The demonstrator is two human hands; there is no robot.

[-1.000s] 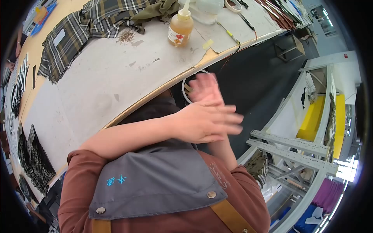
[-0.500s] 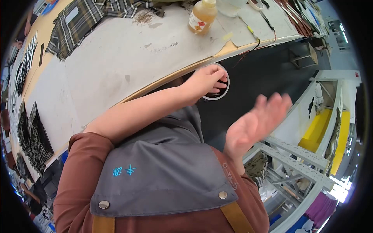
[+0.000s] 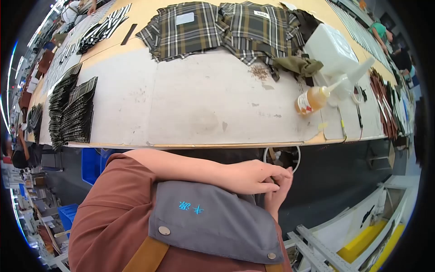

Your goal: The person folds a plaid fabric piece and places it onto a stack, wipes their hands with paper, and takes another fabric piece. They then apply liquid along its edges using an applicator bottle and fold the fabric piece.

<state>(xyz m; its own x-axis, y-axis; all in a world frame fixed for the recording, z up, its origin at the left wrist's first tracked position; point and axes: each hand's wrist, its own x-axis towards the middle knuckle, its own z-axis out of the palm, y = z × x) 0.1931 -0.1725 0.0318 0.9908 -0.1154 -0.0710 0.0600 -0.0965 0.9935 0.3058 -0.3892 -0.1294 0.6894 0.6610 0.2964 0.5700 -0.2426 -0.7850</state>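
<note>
My left hand is in front of the apron, just below the table's front edge, with its fingers bent toward my right hand. The fingers of both hands meet and overlap, closed; anything between them is hidden or too small to make out. Beyond them on the table lie two stacks of plaid fabric pieces, one on the left and one on the right. An amber bottle leans to the right in the view, with olive cloth behind it.
A white container and a clear bottle stand at the right. Folded dark plaid pieces lie at the left. A white-rimmed bin is below the table edge. Metal frames are at the lower right. Other people are around the table.
The view has swung left, showing more of the table. My hands, crossing and then apart in the earlier frames, now touch at the fingers. My left hand has left the bin's rim.
</note>
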